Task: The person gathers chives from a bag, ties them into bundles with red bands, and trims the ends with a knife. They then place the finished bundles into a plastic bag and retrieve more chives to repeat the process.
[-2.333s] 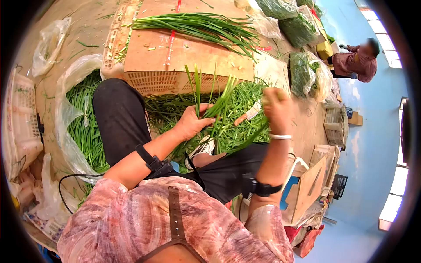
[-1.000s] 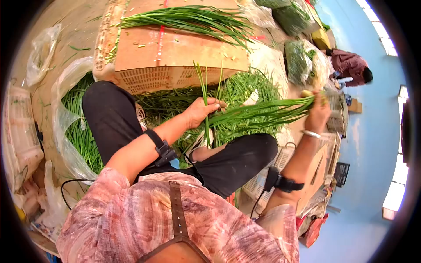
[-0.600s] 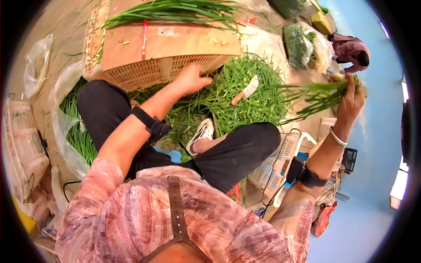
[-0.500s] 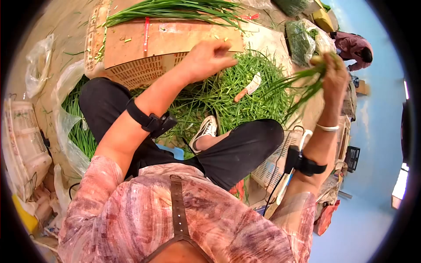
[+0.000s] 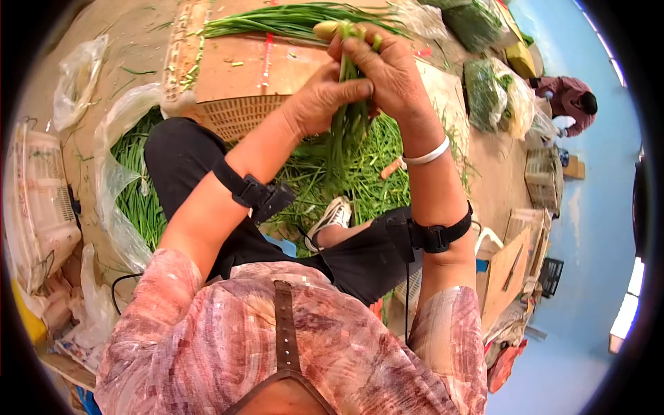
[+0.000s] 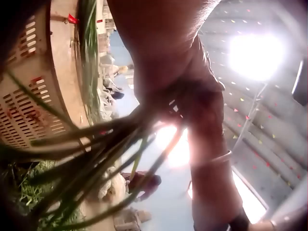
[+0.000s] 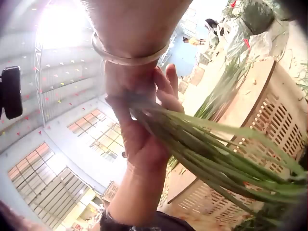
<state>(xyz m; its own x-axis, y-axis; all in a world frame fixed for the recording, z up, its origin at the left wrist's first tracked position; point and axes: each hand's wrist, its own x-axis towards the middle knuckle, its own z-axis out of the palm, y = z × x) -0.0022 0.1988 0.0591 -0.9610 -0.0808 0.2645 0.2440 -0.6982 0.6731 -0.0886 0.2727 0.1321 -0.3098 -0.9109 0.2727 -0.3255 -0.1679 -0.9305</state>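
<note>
A bunch of garlic chives (image 5: 349, 138) hangs leaf-down between both hands, its pale stem ends at the top. My right hand (image 5: 391, 72) grips it near those ends, beside a pale yellow rounded thing (image 5: 326, 29) at the fingertips. Just below, my left hand (image 5: 318, 100) holds the bunch, thumb across the front and its other fingers hidden behind. In the right wrist view the leaves (image 7: 216, 154) fan out from the two hands. A second bunch (image 5: 277, 21) lies on the board (image 5: 232, 72) over an upturned crate.
Loose leaves (image 5: 384, 142) lie heaped by the shoe, with a knife's wooden handle (image 5: 391, 167) among them. An open plastic bag (image 5: 114, 187) of greens stands at left. Filled bags (image 5: 487, 86) and another person (image 5: 570, 100) are at upper right.
My left hand came off the chives while my right hand swung the bunch out to the right. Both have since come together before the crate, and the left holds the bunch again.
</note>
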